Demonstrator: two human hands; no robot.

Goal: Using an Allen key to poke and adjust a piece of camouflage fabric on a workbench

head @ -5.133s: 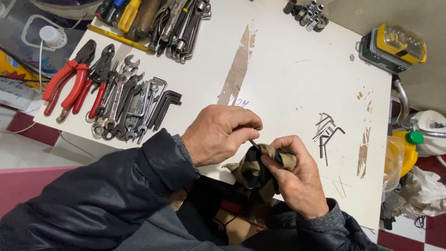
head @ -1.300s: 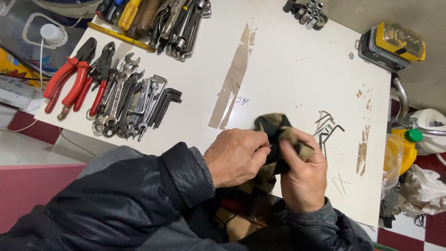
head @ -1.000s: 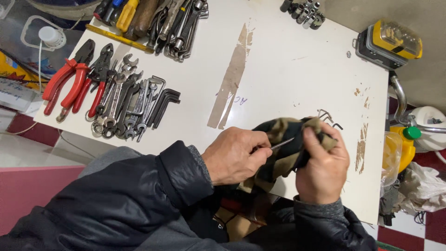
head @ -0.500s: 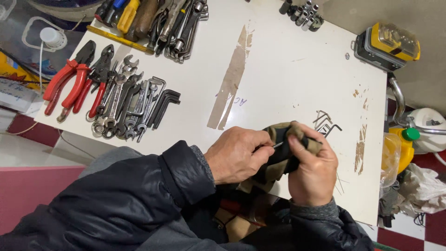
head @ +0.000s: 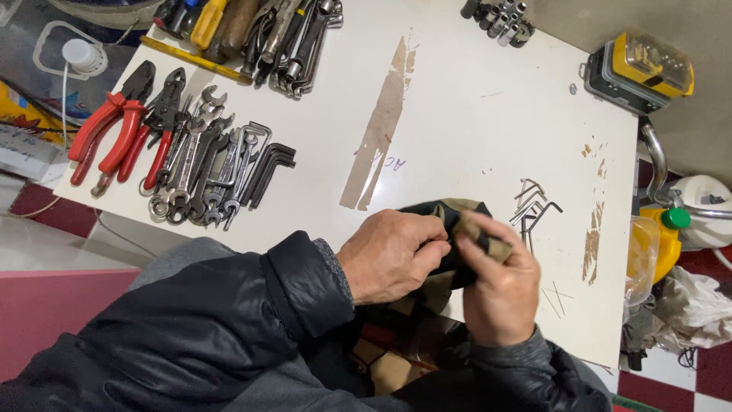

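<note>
**Inspector:** State the position of the pouch and your hands.

**Me:** The pouch (head: 457,229), dark with tan patches, sits at the near edge of the white table (head: 473,130), between my two hands. My left hand (head: 393,255) is closed on its left side, fingers curled tight into the fabric. My right hand (head: 499,286) grips its right side, thumb and fingers pinched on a tan flap. Both hands touch the pouch; most of it is hidden under them, and what is inside I cannot tell.

**Inspector:** What lies around the pouch?

**Me:** Just right of the pouch, a small loose cluster of hex keys (head: 534,206) on the table, near my right fingers but not touching. Beyond the pouch, a strip of brown tape (head: 377,137) runs away across the tabletop. Far left of the pouch: a row of wrenches (head: 206,172) with larger black hex keys, then red-handled pliers (head: 114,130). Well beyond the pouch to the left, more hand tools (head: 259,34) in a heap; sockets (head: 499,17) at the far edge. Far right of it, a yellow case (head: 640,69) on the corner.

**Inspector:** Obstructions?

**Me:** My dark jacket sleeve (head: 229,320) covers the near left approach. Nothing else lies against the pouch.
</note>
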